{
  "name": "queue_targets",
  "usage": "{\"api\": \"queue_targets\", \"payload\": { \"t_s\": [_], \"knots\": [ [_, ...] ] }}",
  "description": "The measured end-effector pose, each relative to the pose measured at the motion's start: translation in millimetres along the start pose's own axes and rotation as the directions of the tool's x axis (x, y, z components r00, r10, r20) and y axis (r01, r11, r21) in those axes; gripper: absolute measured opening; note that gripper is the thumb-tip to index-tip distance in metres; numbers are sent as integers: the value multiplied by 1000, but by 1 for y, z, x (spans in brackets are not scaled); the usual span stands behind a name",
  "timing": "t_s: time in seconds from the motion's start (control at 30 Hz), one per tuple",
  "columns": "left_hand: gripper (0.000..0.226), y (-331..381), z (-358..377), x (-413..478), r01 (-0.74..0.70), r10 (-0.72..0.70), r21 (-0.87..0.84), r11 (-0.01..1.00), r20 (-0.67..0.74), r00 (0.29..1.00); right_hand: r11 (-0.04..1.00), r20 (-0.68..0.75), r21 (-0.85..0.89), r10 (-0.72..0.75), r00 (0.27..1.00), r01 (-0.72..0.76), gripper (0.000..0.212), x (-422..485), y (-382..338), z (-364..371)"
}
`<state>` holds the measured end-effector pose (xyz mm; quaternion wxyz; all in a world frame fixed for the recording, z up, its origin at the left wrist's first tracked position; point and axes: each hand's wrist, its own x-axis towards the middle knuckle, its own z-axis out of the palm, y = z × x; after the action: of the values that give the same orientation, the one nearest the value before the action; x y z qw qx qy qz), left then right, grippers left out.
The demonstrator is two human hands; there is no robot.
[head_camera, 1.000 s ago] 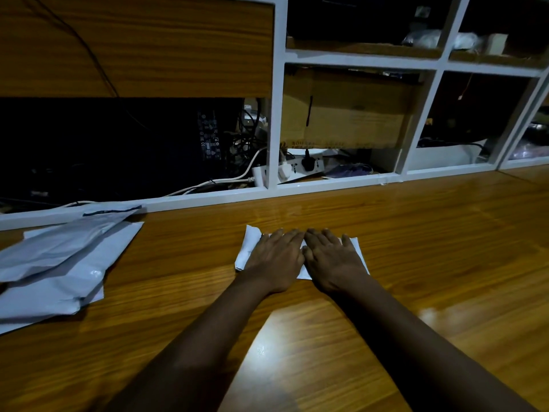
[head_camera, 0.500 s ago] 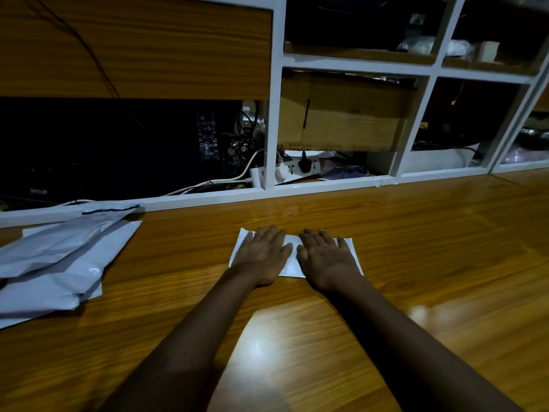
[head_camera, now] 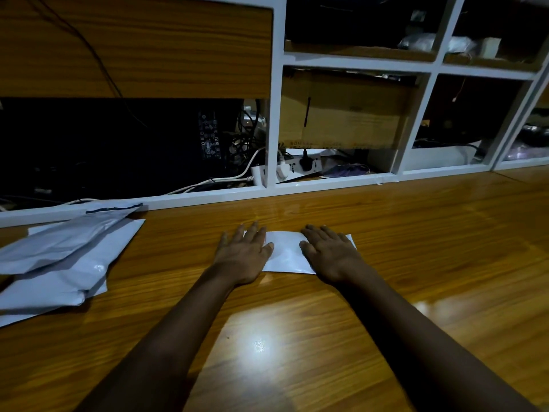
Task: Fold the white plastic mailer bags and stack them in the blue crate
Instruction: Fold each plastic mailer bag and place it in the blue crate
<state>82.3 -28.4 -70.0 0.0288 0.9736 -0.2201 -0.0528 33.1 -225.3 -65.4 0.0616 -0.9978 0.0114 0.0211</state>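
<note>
A folded white mailer bag (head_camera: pixel 286 251) lies flat on the wooden table (head_camera: pixel 416 263), a little beyond the middle. My left hand (head_camera: pixel 243 254) presses flat on its left end with fingers straight and spread. My right hand (head_camera: pixel 329 252) presses flat on its right end the same way. Only the strip of bag between the two hands and its right corner show. A loose pile of unfolded white mailer bags (head_camera: pixel 59 257) lies at the left of the table. No blue crate is in view.
White-framed shelving (head_camera: pixel 274 114) runs along the table's far edge. It holds a cardboard box (head_camera: pixel 344 114), a power strip (head_camera: pixel 300 168) with plugs and white cables, and dark equipment at the left.
My hands, side by side at the bag's middle a second ago, have slid apart toward its two ends, uncovering the middle of the bag.
</note>
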Motion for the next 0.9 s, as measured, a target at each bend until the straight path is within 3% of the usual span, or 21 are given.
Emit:
{"api": "queue_targets", "payload": {
  "t_s": [0.23, 0.37, 0.43, 0.53, 0.6, 0.7, 0.9],
  "knots": [
    [59, 1, -1, -2, -6, 6, -3, 1000, -2, 1000, 997, 51, 37, 64, 997, -66, 59, -1, 20, -5],
    [59, 4, -4, -2, 16, -16, -30, 999, -15, 1000, 990, 4, 58, 132, 991, -132, 59, -10, 35, -1],
    [59, 6, -4, -3, 13, -1, 81, 997, -142, 990, 992, -103, 65, 116, 988, -110, 58, -19, 38, 1],
    [56, 28, -11, -4, -45, 156, 266, 963, -413, 897, 990, -235, 131, 83, 969, -53, 53, -26, 35, 0],
    [52, 59, -18, -1, -130, 224, 244, 961, -412, 883, 981, -213, 190, 78, 974, -37, 53, -27, 30, 0],
    [52, 108, -13, 8, -226, 280, 197, 954, -319, 906, 994, -79, 90, 67, 995, -60, 58, -25, 31, 6],
    [56, 100, 7, 18, -284, 325, 163, 945, -357, 876, 994, -33, 27, 104, 994, -103, 59, -22, 30, 4]
  ]
}}
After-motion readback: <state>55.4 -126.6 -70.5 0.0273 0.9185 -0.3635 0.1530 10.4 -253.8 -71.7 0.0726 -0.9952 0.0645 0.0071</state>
